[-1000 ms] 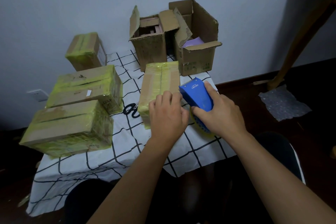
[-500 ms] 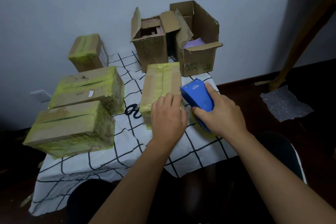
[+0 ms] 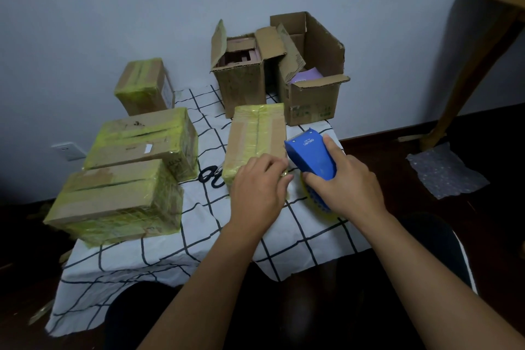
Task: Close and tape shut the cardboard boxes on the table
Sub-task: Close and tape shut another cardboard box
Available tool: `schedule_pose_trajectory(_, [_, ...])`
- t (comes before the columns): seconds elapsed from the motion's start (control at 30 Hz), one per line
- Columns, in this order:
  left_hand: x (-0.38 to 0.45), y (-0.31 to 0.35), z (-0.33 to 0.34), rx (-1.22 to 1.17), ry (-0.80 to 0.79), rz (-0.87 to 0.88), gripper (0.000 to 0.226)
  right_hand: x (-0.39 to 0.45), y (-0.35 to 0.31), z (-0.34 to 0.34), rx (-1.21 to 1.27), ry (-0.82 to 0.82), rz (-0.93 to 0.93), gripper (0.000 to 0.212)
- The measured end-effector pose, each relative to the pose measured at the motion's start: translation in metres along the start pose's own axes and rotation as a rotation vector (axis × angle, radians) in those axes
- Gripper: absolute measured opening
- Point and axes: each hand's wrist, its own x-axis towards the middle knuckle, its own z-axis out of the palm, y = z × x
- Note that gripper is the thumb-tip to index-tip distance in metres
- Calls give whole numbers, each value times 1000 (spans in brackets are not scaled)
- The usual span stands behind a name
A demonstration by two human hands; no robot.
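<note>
I have my left hand (image 3: 260, 190) pressed down on the near end of the taped box (image 3: 257, 133) in the middle of the desk (image 3: 199, 247), fingers curled over its edge, which I judge is to pin the box and the tape end so nothing slides while the strip is cut. My right hand (image 3: 345, 183) has its grip clenched round the blue tape dispenser (image 3: 311, 155), held just beside the box's right side with the blade end pointing away from me; the yellowish roll under my palm is mostly hidden, so I cannot tell whether tape still runs to the box. Three more sealed boxes (image 3: 142, 139) sit to the left, out of the working space, and the two open boxes (image 3: 281, 65) wait at the back against the wall, flaps up, likely next in line. Black scissors (image 3: 211, 177) lie between the sealed stack and my box, within reach. The desk wears a white cloth with a black grid, hanging over the near edge. Beyond it are a plain pale wall, a dark floor, a wooden leg to the right, and a sheet of bubble wrap (image 3: 446, 170) on the floor.
</note>
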Motion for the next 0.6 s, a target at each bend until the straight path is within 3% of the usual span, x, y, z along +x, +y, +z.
schedule_pose_trajectory(0.1, [4, 2, -2, -3, -24, -8, 25, 0, -1, -1, 0, 6, -2, 85])
schedule_pose_trajectory(0.27, [-9, -13, -18, -49, -187, -22, 63, -2, -1, -1, 2, 8, -5, 83])
schedule_pose_trajectory(0.47, [-22, -41, -19, -90, -35, -162, 36, 1, -1, 1, -12, 12, 0, 83])
schedule_pose_trajectory(0.6, [-13, -41, -23, -104, -86, -135, 37, 1, -1, 0, 6, 24, 19, 84])
